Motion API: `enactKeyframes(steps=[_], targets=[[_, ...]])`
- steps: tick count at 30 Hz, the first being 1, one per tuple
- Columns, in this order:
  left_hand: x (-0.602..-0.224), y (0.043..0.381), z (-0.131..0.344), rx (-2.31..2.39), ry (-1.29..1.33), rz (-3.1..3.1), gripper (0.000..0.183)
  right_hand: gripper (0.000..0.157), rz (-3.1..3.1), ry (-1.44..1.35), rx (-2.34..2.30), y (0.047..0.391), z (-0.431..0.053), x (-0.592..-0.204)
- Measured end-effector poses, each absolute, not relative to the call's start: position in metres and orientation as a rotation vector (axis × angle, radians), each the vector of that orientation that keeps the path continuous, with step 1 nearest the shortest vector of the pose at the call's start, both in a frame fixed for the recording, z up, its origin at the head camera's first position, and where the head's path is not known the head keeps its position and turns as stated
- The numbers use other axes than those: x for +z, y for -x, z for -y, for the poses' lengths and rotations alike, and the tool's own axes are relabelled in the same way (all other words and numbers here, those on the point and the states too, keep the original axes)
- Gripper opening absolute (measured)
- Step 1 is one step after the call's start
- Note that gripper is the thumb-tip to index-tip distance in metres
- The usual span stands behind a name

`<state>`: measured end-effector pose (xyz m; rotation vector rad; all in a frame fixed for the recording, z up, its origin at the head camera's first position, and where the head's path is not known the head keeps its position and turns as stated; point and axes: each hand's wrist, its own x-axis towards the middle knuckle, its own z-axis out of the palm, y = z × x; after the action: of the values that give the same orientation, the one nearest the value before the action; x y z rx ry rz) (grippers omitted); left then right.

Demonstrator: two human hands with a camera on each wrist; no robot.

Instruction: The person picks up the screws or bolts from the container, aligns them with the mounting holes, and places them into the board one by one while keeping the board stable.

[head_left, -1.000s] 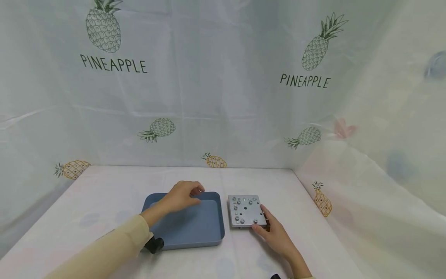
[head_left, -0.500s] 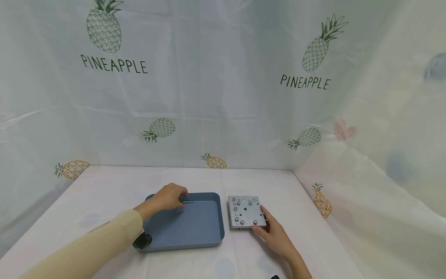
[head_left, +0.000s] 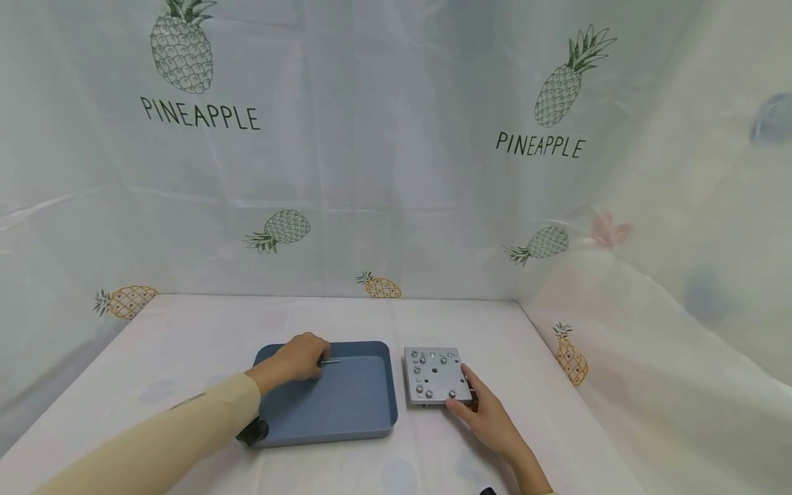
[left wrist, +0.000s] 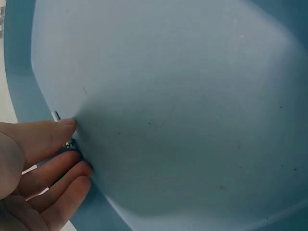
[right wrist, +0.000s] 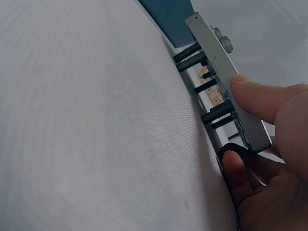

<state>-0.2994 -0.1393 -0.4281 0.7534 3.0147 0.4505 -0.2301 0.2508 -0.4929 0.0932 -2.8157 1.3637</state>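
My left hand (head_left: pixel 301 356) is inside the blue tray (head_left: pixel 346 414), by its back wall. Thumb and fingers pinch a thin silver metal rod (head_left: pixel 331 361), which sticks out to the right in the head view. In the left wrist view the thumb covers the middle of the rod (left wrist: pixel 56 115). My right hand (head_left: pixel 485 416) grips the near right corner of a square silver metal plate (head_left: pixel 436 375) fitted with several socket-head screws. In the right wrist view, threaded screw shanks (right wrist: pixel 219 111) stick out below the plate, and my thumb lies along its edge.
The tray stands left of the plate with a narrow strip of white tablecloth (head_left: pixel 399 440) between them. Behind the table hangs a pineapple-print curtain (head_left: pixel 396 172). A black wrist device (head_left: pixel 252 432) on the left arm overlaps the tray's near left corner.
My left hand has moved left and slightly toward me within the tray, its fingers closing in. The metal rod has come into view at the fingertips. The right hand and plate stay put.
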Motion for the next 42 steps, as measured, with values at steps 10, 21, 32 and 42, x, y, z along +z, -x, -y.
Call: enactKeyframes(steps=[10,21,32,42], targets=[[-0.429,0.298,0.139,0.384,-0.795,-3.061,0.026,0.094,2.807,-0.09,1.382,0.23,-0.252,-0.494],[-0.429,0.298,0.142,0.455,-0.813,-3.074,0.029,0.093,2.811,-0.097,1.382,0.231,-0.252,-0.494],[-0.434,0.306,0.146,0.626,-0.822,-3.058,0.023,0.092,2.815,-0.089,1.359,0.231,-0.252,-0.493],[-0.428,0.307,0.142,0.833,-0.899,-2.95,0.014,0.092,2.814,-0.102,1.374,0.231,-0.253,-0.494]])
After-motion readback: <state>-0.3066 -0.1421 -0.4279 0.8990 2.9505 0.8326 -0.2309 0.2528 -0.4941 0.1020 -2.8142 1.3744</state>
